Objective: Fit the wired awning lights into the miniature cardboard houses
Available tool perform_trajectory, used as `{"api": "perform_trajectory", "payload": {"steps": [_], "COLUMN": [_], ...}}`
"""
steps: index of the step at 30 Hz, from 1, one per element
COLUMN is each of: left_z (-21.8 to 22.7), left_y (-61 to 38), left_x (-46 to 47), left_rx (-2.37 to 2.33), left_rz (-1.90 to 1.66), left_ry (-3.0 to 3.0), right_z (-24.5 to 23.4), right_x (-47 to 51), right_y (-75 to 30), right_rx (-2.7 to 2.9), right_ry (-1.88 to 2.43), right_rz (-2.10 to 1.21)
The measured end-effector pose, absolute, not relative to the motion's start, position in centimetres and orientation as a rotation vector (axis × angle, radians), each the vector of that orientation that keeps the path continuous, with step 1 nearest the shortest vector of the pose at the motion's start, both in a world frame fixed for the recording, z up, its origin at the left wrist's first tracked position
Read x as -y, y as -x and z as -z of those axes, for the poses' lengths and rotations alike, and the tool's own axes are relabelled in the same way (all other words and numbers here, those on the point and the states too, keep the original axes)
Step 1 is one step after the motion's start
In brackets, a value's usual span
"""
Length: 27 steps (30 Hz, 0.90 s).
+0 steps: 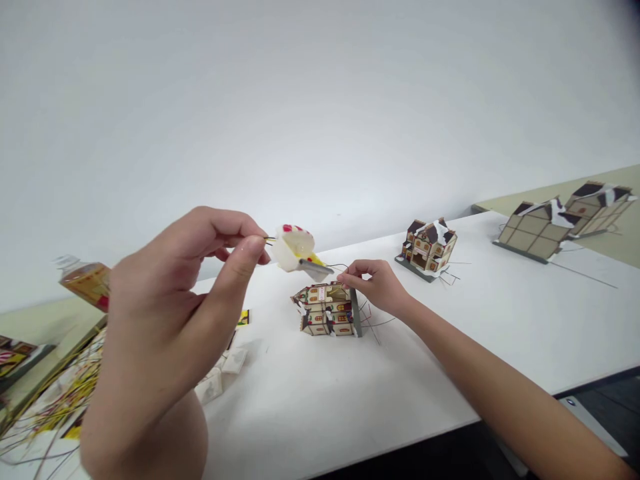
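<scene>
Fingertips of the left hand [165, 307] are pinched on a thin wire [271, 239], a white ornament [295, 248] being held above the table [350, 400], long axis near level, grey tip pointed right and slightly down. Rightward, right hand [381, 285] fingers are closed at the toppled model house [325, 312]; what is gripped cannot be told.

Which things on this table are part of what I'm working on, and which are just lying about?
In hand: left hand pinching the white red-dotted piece; right hand touching the tipped model house.
Lying about: second model house, large houses, bottle, wire bundle, white packets.
</scene>
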<state>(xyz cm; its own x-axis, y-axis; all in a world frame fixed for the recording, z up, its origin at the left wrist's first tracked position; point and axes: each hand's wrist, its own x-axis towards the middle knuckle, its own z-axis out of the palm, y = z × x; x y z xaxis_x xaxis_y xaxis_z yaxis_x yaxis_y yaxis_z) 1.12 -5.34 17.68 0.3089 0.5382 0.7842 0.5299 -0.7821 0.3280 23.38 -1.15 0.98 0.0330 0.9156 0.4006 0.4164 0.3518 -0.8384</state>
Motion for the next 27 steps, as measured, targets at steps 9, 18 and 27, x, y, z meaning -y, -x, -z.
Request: {"api": "perform_trajectory", "payload": {"steps": [9, 18, 27], "left_z": [-17.4, -17.5, -17.6], "left_y": [-0.4, -0.3, -0.5], "left_x": [5.0, 4.7, 5.0], "left_rx": [-1.056, -1.145, -1.204], "left_rz": [-1.291, -1.026, -0.832], "left_ry": [-2.747, -2.813, -2.797], "right_z": [-0.8, -1.3, -3.1], "right_x": [1.0, 1.4, 1.6], "right_y": [-23.0, -23.3, -26.6], "right_rx": [1.705, 1.817, 1.69], "right_ry": [1.355, 1.405, 1.34], "right_rz": [-0.407, -0.321, -0.785]}}
